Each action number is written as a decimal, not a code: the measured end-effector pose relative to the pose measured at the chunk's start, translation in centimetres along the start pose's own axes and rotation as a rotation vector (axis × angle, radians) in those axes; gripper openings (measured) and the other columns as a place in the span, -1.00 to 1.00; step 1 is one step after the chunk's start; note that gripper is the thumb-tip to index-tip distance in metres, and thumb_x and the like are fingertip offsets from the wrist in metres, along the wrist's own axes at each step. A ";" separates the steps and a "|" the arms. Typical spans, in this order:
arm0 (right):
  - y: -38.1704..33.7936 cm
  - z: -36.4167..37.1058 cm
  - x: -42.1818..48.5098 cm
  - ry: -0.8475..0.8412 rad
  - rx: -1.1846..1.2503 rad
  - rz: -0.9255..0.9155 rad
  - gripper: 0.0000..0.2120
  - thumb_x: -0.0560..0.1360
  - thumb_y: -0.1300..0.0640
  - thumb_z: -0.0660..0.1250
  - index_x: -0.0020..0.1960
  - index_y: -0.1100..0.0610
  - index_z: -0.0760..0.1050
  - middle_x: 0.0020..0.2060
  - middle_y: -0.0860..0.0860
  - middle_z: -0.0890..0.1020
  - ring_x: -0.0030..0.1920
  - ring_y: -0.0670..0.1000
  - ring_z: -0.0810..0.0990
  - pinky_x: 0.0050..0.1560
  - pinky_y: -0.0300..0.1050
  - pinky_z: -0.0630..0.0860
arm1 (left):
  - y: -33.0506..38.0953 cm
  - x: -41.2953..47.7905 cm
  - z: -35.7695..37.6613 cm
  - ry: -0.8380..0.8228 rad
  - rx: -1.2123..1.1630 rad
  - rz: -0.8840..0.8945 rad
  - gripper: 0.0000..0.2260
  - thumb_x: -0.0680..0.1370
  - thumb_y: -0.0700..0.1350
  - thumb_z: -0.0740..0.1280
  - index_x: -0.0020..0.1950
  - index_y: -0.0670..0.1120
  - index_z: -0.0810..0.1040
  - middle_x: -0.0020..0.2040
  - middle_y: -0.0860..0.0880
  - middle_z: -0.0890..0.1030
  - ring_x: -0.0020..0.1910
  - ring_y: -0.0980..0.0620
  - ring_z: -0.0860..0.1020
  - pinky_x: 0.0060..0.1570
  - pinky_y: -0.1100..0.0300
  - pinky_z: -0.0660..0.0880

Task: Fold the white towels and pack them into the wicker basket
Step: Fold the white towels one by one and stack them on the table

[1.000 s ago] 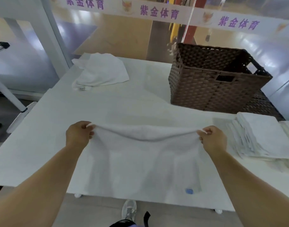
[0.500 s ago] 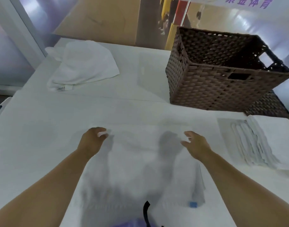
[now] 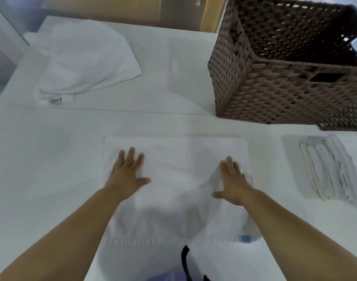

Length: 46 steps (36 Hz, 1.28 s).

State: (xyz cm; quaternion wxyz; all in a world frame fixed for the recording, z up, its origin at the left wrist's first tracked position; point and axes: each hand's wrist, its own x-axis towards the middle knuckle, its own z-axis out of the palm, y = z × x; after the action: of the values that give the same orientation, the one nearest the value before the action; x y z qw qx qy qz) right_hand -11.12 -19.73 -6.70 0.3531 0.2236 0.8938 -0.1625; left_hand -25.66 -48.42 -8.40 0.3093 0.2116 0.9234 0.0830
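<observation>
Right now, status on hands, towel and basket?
Left hand and right hand open, flat on the spread towel. Basket far right, upright, contents hidden. Folded stack right, crumpled towel far left, nothing blocking.

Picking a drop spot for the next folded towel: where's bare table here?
Widest bare table: left of the flat towel, on the near side of the crumpled towel. Another patch lies between the crumpled towel and the basket. Only a narrow strip separates the flat towel from the folded stack. Crowded: the right side, with basket and stack.
</observation>
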 end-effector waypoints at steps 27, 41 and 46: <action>3.0 9.1 -7.4 0.418 -0.063 -0.374 -0.38 0.28 -0.09 0.55 0.25 0.04 0.41 0.25 0.03 0.47 0.20 0.07 0.48 0.06 0.01 0.57 | -0.4 -10.3 9.9 0.279 0.005 0.373 -0.51 0.36 0.33 0.20 0.17 0.08 0.44 0.31 -0.09 0.34 0.27 -0.15 0.28 0.16 -0.18 0.40; 0.9 10.0 -8.7 0.240 -0.150 -0.303 -0.16 0.51 -0.27 0.19 0.56 0.17 -0.07 0.53 0.14 -0.18 0.53 0.16 -0.23 0.48 -0.02 -0.25 | 0.2 -11.2 10.4 0.498 0.166 0.438 -0.83 0.55 -0.08 0.17 0.00 -0.05 0.54 0.07 -0.18 0.64 0.02 -0.33 0.59 -0.01 -0.22 0.52; 0.5 10.3 -8.7 0.183 -0.215 -0.254 -0.19 0.56 -0.27 0.08 0.55 0.16 -0.20 0.51 0.15 -0.29 0.51 0.17 -0.31 0.50 0.05 -0.25 | -0.1 -11.2 10.3 0.440 0.266 0.499 -0.76 0.51 -0.05 0.21 0.00 -0.12 0.61 0.10 -0.21 0.62 0.05 -0.32 0.58 -0.04 -0.23 0.53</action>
State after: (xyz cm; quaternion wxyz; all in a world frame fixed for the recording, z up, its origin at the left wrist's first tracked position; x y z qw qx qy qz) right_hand 0.59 -26.38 -7.89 0.2689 0.0839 0.9554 -0.0884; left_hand -11.35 -53.24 -10.61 0.0428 0.4461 0.8905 0.0787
